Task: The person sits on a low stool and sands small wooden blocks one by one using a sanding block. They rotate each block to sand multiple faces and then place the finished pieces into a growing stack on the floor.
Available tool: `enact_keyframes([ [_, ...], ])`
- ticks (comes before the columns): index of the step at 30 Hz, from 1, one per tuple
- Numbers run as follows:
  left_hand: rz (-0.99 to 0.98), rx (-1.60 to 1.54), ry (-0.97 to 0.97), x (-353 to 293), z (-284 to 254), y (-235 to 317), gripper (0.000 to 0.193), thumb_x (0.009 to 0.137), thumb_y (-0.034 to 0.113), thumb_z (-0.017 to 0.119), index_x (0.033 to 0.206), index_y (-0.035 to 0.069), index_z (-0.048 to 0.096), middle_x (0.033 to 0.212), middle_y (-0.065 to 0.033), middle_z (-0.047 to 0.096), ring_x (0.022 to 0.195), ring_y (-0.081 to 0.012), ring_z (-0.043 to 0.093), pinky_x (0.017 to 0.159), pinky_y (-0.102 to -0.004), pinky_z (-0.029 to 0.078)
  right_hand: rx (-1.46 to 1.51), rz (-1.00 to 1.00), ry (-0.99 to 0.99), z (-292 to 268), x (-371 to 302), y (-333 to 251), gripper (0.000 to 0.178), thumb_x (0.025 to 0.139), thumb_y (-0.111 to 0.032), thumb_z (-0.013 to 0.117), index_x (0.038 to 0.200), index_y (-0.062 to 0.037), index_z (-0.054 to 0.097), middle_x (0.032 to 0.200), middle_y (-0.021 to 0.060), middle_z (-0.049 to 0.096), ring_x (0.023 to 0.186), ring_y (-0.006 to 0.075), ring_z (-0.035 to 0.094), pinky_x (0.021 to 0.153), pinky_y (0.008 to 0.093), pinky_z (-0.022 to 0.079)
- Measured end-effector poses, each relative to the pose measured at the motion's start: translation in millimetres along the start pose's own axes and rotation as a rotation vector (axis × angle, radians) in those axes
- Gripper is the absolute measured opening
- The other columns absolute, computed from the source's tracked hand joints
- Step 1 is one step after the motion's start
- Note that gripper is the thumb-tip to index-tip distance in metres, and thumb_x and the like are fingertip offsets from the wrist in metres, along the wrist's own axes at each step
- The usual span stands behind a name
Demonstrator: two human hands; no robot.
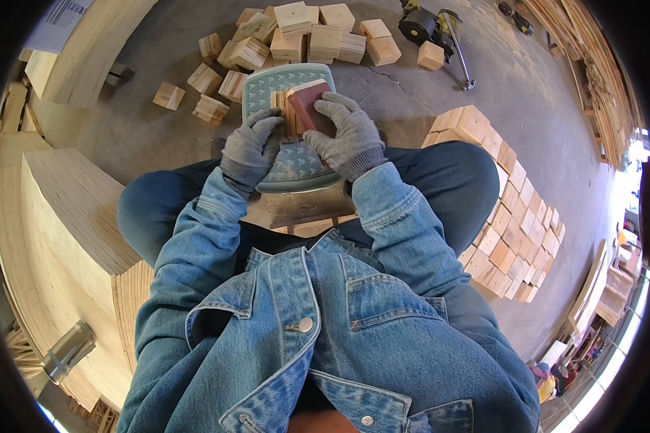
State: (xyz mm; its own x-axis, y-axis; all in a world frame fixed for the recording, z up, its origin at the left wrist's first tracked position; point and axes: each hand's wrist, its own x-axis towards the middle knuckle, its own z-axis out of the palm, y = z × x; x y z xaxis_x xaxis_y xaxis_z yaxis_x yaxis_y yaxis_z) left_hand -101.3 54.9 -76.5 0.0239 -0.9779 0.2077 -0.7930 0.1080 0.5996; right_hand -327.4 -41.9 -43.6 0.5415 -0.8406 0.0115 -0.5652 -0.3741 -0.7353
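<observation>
Both hands wear grey knit gloves and meet over a small blue-green plastic stool (296, 167) between my knees. My right hand (348, 133) is closed round a sanding block (309, 99) wrapped in reddish-brown sandpaper, thumb on the near side and fingers over the far edge. Right beside it, a wooden block (289, 123) with layered edges stands on the stool, partly covered by the sanding block. My left hand (251, 148) has its fingers curled against the wooden block's left side, steadying it. The fingertips there are partly hidden.
Loose wooden blocks (287, 47) lie heaped beyond the stool. A tidy stack of blocks (516, 216) stands by my right knee. Large timber beams (72, 209) rise at my left. A black and yellow machine (419, 29) with a metal rod sits at the far right.
</observation>
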Motion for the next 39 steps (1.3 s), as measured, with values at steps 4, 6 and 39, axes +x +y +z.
enact_keyframes([
  [4, -0.046, -0.066, -0.009, -0.3, -2.9, 6.8, 0.046, 0.085, 0.010, 0.081, 0.130, 0.007, 0.069, 0.142, -0.0160, 0.066, 0.121, -0.0358, 0.070, 0.102, -0.0433, 0.059, 0.009, -0.015, 0.000, -1.2, 0.0, 2.4, 0.064, 0.083, -0.028, 0.090, 0.138, -0.0043, 0.067, 0.149, 0.0179, 0.059, 0.134, 0.0347, 0.062, 0.115, 0.0406, 0.052],
  [6, -0.094, -0.155, 0.012, -3.2, 0.2, -0.7, 0.044, 0.084, 0.008, 0.082, 0.127, 0.007, 0.071, 0.142, -0.0156, 0.066, 0.120, -0.0352, 0.070, 0.102, -0.0424, 0.059, 0.005, -0.016, -0.007, -2.2, 0.9, 0.2, 0.065, 0.083, -0.029, 0.090, 0.139, -0.0044, 0.067, 0.150, 0.0179, 0.059, 0.134, 0.0346, 0.061, 0.115, 0.0405, 0.051],
  [39, -0.259, -0.015, 0.211, 5.1, 17.8, -10.7, 0.012, 0.098, 0.014, 0.069, 0.105, 0.005, 0.073, 0.106, -0.0183, 0.071, 0.103, -0.0391, 0.069, 0.090, -0.0473, 0.056, -0.148, -0.044, -0.009, -2.6, 0.4, -2.4, 0.063, 0.083, -0.035, 0.089, 0.138, -0.0089, 0.068, 0.151, 0.0149, 0.059, 0.131, 0.0370, 0.062, 0.114, 0.0452, 0.050],
])
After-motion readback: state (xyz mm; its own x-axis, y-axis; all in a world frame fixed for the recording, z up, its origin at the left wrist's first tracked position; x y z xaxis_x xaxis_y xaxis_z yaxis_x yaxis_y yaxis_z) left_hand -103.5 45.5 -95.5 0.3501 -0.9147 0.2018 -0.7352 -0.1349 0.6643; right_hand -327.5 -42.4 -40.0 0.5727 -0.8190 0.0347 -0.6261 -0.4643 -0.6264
